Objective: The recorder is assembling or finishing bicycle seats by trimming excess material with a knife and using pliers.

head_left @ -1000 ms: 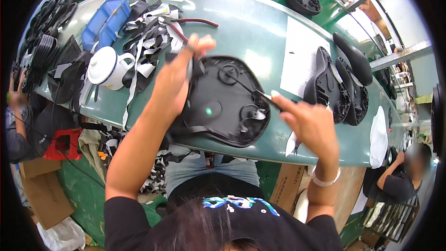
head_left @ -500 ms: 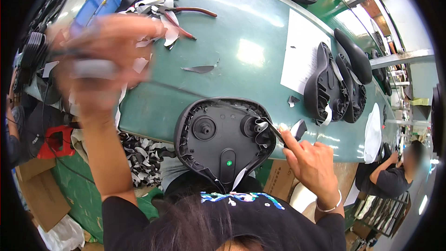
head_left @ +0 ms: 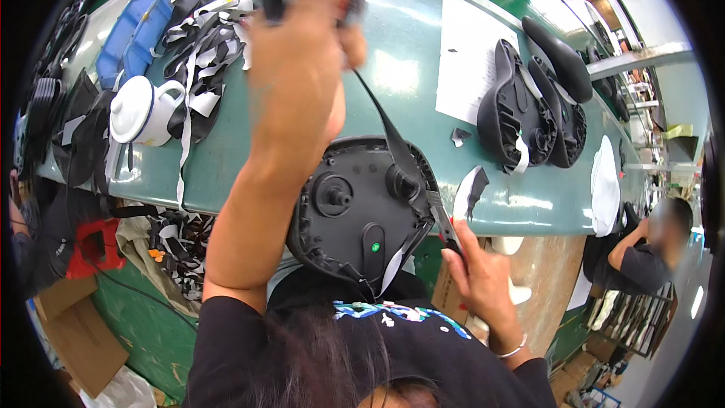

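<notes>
A black bicycle saddle (head_left: pixel 347 215) lies underside up at the table's near edge, its narrow end toward me. My left hand (head_left: pixel 302 45), raised over the table and partly blurred, is closed on a black strip (head_left: pixel 385 121) of covering material. That strip runs taut from the hand down to the saddle's right rim, with a bunched dark piece above the fingers. My right hand (head_left: pixel 487 276) grips a utility knife (head_left: pixel 447 228), whose blade rests at the saddle's right rim, close to the strip's lower end.
Several black and white offcuts (head_left: pixel 204 60) lie left, beside a blue bin (head_left: pixel 136 34) and a white lidded mug (head_left: pixel 143 109). More saddles (head_left: pixel 517 109) sit right, near a paper sheet (head_left: pixel 472 53). A loose offcut (head_left: pixel 470 190) lies near the knife. Another person (head_left: pixel 642 249) sits far right.
My left hand has swung right and upward from the left of the table, drawing the strip up above the saddle. The mug has come into sight; the red-handled pliers are now hidden.
</notes>
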The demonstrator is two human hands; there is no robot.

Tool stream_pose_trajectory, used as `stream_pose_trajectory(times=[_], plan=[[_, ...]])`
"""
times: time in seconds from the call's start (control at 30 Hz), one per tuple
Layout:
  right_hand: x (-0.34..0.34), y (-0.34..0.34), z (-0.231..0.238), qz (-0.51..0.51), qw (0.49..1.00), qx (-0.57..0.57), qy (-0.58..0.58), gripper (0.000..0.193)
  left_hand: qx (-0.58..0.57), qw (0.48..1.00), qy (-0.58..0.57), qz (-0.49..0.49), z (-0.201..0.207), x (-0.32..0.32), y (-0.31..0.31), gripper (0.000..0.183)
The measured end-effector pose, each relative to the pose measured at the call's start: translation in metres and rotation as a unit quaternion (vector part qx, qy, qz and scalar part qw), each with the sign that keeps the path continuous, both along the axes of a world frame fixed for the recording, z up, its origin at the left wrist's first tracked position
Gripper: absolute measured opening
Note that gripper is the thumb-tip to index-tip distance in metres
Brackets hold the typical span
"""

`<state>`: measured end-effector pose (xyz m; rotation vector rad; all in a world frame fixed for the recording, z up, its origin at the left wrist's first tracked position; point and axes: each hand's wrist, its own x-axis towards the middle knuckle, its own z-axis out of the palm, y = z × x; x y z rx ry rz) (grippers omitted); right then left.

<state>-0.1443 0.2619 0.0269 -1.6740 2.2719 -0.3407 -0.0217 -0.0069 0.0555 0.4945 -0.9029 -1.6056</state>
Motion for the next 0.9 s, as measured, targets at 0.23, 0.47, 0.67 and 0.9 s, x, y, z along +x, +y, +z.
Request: stream_pose_trajectory(times=[0.23, 0.47, 0.67, 0.9], plan=[[0.044, 0.041, -0.02, -0.235, 0.848, 0.001, -0.475, 0.056, -0.251, 0.787, -0.105, 0.554, 0.014, 0.034, 0.015, 0.024], [0.033, 0.014, -0.037, -0.264, 0.858, -0.145, -0.417, 0.068, -0.307, 0.73, -0.435, 0.429, -0.025, 0.028, -0.002, 0.035], [-0.007, -0.09, -0.059, -0.184, 0.853, -0.259, -0.415, 0.079, -0.251, 0.634, -0.675, -0.281, -0.085, 0.046, -0.017, 0.05], [-0.16, -0.208, 0.022, -0.152, 0.876, -0.401, -0.221, 0.033, 0.143, 0.979, -0.091, -0.116, -0.067, 0.009, -0.108, 0.052]])
